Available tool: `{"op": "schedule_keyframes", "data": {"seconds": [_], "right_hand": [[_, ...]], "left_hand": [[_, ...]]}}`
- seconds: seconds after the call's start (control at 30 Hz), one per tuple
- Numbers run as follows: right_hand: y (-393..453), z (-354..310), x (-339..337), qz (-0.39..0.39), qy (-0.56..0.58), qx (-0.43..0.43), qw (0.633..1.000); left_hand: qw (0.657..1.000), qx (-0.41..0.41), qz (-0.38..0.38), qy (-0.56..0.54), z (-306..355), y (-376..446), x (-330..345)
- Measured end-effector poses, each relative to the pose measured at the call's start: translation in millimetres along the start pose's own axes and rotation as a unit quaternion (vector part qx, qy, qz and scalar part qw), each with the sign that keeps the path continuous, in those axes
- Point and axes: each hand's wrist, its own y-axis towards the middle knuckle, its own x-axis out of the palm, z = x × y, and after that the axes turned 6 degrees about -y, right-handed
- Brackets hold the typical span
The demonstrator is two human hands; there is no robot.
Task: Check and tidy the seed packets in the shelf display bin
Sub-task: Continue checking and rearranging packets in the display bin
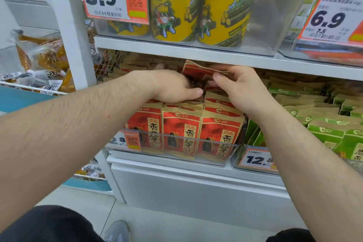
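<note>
Holding one red packet [196,73] upright at frame centre, the right hand [233,86] pinches its top edge while the left hand [172,86] grips its side; the clear bin [233,148] sits directly below, its rows standing upright.

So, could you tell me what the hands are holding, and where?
Both hands, left and right, hold one red seed packet; the right fingers pinch its top edge.
</note>
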Motion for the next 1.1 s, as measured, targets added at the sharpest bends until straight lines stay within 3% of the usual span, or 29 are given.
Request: {"op": "schedule_keyframes", "data": {"seconds": [0.1,0.2,0.33,0.43,0.67,0.8,0.87,0.97,1.1], "right_hand": [[12,-2,2,-0.055,-0.098,0.013,0.994],[20,-14,2,-0.097,-0.176,0.025,0.979],[39,-24,10,-0.123,-0.260,0.086,0.954],[54,-28,19,-0.137,-0.306,0.105,0.936],[75,-17,39,-0.128,-0.502,0.093,0.850],[78,-13,52,-0.026,-0.530,0.064,0.845],[77,-15,58,0.023,-0.512,0.046,0.857],[73,-20,62,-0.053,-0.565,-0.011,0.823],[66,-31,59,-0.174,-0.574,0.030,0.800]], "left_hand": [[0.994,0.051,0.097,-0.002,-2,-19,6],[0.965,0.091,0.247,0.000,-5,-44,24],[0.872,0.135,0.467,-0.049,-15,-62,53],[0.817,0.126,0.550,-0.119,-17,-71,67],[0.745,0.060,0.614,-0.253,-20,-90,87],[0.731,0.059,0.631,-0.253,-32,-92,87],[0.703,0.030,0.649,-0.289,-34,-92,87],[0.649,0.004,0.683,-0.334,-36,-93,86],[0.603,0.013,0.714,-0.355,-43,-95,83]]}}
